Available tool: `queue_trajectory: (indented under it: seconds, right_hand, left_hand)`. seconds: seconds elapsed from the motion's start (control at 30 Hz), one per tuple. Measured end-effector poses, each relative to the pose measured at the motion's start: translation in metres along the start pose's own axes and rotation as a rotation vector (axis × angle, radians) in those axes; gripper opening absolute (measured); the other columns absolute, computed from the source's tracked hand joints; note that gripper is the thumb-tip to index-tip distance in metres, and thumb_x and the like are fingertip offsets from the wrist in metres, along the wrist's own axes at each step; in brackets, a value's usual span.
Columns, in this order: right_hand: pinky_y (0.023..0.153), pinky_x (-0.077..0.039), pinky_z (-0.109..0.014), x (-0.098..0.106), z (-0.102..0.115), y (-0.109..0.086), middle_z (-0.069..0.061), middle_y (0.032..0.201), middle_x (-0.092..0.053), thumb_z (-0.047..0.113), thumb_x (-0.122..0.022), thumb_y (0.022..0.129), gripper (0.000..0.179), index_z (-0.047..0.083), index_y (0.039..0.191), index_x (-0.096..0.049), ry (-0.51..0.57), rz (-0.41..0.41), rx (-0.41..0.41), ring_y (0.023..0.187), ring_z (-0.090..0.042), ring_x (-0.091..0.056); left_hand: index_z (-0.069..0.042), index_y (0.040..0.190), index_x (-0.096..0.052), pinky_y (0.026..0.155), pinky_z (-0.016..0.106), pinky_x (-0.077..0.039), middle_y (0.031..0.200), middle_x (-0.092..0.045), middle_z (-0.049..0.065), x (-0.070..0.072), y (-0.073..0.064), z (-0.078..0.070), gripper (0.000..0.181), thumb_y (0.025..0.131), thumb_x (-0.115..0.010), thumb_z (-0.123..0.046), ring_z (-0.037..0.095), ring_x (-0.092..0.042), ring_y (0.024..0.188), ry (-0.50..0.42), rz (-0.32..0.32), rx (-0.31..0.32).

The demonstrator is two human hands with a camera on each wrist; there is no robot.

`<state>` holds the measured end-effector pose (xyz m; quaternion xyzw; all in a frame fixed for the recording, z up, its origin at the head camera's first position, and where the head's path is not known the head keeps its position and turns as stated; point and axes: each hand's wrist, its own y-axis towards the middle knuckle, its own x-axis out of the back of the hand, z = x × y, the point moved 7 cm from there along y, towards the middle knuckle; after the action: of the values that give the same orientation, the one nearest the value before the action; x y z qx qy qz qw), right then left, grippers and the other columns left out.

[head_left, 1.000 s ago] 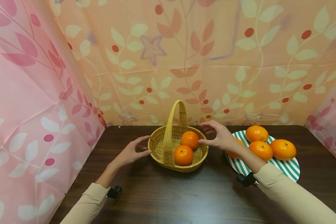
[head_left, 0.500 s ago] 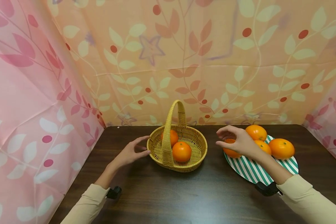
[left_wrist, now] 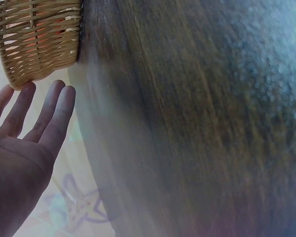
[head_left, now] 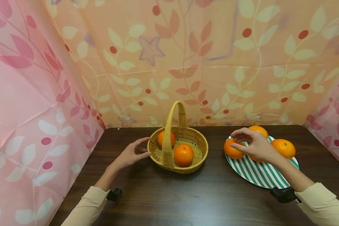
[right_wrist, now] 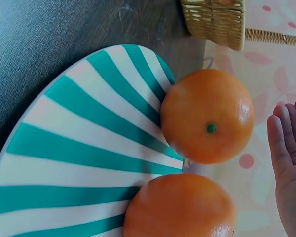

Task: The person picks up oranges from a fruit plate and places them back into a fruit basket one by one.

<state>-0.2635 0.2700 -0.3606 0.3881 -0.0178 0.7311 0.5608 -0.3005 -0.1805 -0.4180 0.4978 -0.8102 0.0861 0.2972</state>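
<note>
A yellow wicker basket [head_left: 190,169] with a tall handle stands in the middle of the table, holding one orange [head_left: 184,155] near its front and another orange [head_left: 160,138] partly behind the handle. My left hand [head_left: 129,156] touches the basket's left rim, fingers extended. Over the striped plate [head_left: 261,176], my right hand [head_left: 255,145] hovers with loosely bent fingers and nothing in it. Just left of its fingertips lies an orange [head_left: 231,149]; the right wrist view shows a gap between the fingers [right_wrist: 286,133] and the nearest orange [right_wrist: 207,116].
On the plate are also an orange [head_left: 283,148] at the right, one at the back [head_left: 259,130], and one mostly hidden under my right hand. Patterned cloth [head_left: 186,62] hangs behind the dark table [head_left: 169,197] and at both sides.
My right hand has moved right, from the basket's side to above the plate. The rear orange in the basket has rolled left, behind the handle. My left hand has stayed at the rim.
</note>
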Motion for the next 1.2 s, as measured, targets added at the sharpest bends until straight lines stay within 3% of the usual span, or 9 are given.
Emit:
queue_trajectory:
  seconds: [0.2, 0.37, 0.7, 0.8, 1.0, 1.2]
  right_hand:
    - [0.083, -0.054, -0.023, 0.006, -0.001, -0.003, -0.013, 0.111, -0.067, -0.001, -0.079, 0.087, 0.033, 0.0, 0.117, -0.066, -0.016, -0.013, 0.018, 0.093, -0.023, -0.067]
    - [0.087, -0.05, -0.017, 0.008, -0.001, -0.005, -0.014, 0.114, -0.065, 0.001, -0.082, 0.085, 0.039, 0.002, 0.12, -0.065, -0.071, -0.004, 0.027, 0.098, -0.025, -0.065]
    - [0.094, -0.045, -0.017, 0.009, -0.013, -0.008, -0.014, 0.126, -0.062, 0.018, -0.086, 0.085, 0.052, 0.003, 0.129, -0.062, -0.195, 0.04, -0.04, 0.11, -0.036, -0.061]
    - [0.095, -0.047, -0.024, 0.008, -0.017, -0.008, -0.016, 0.127, -0.062, 0.022, -0.087, 0.084, 0.056, 0.002, 0.13, -0.062, -0.221, 0.049, -0.058, 0.112, -0.037, -0.06]
    - [0.093, -0.048, -0.055, 0.005, -0.025, -0.005, -0.019, 0.127, -0.062, 0.029, -0.087, 0.084, 0.061, -0.002, 0.131, -0.061, -0.258, 0.083, -0.095, 0.113, -0.038, -0.058]
    - [0.09, -0.049, -0.059, 0.003, -0.027, -0.003, -0.02, 0.125, -0.063, 0.034, -0.087, 0.083, 0.065, -0.003, 0.131, -0.062, -0.291, 0.103, -0.103, 0.112, -0.039, -0.058]
  left_hand:
    - [-0.005, 0.152, -0.045, 0.075, 0.032, -0.058, 0.151, -0.045, 0.018, 0.0, 0.0, -0.001, 0.067, 0.094, -0.077, -0.015, 0.042, -0.065, 0.108, -0.001, -0.003, -0.002]
    - [-0.005, 0.152, -0.045, 0.074, 0.032, -0.058, 0.152, -0.045, 0.019, 0.0, 0.0, 0.0, 0.067, 0.094, -0.077, -0.015, 0.043, -0.064, 0.109, -0.006, -0.001, -0.005]
    - [-0.004, 0.152, -0.044, 0.075, 0.032, -0.059, 0.152, -0.043, 0.02, 0.0, 0.0, -0.001, 0.067, 0.094, -0.076, -0.015, 0.043, -0.064, 0.109, -0.005, 0.004, -0.006]
    - [-0.004, 0.152, -0.044, 0.074, 0.032, -0.059, 0.152, -0.043, 0.02, 0.0, 0.0, -0.001, 0.067, 0.094, -0.076, -0.015, 0.043, -0.064, 0.11, -0.006, 0.004, -0.003]
    - [-0.006, 0.152, -0.045, 0.075, 0.032, -0.059, 0.152, -0.044, 0.019, 0.0, 0.0, 0.0, 0.067, 0.094, -0.076, -0.016, 0.043, -0.064, 0.11, -0.015, 0.002, 0.009]
    - [-0.005, 0.152, -0.045, 0.075, 0.032, -0.059, 0.152, -0.044, 0.019, 0.0, 0.0, 0.001, 0.067, 0.094, -0.076, -0.015, 0.044, -0.063, 0.11, -0.019, 0.004, 0.003]
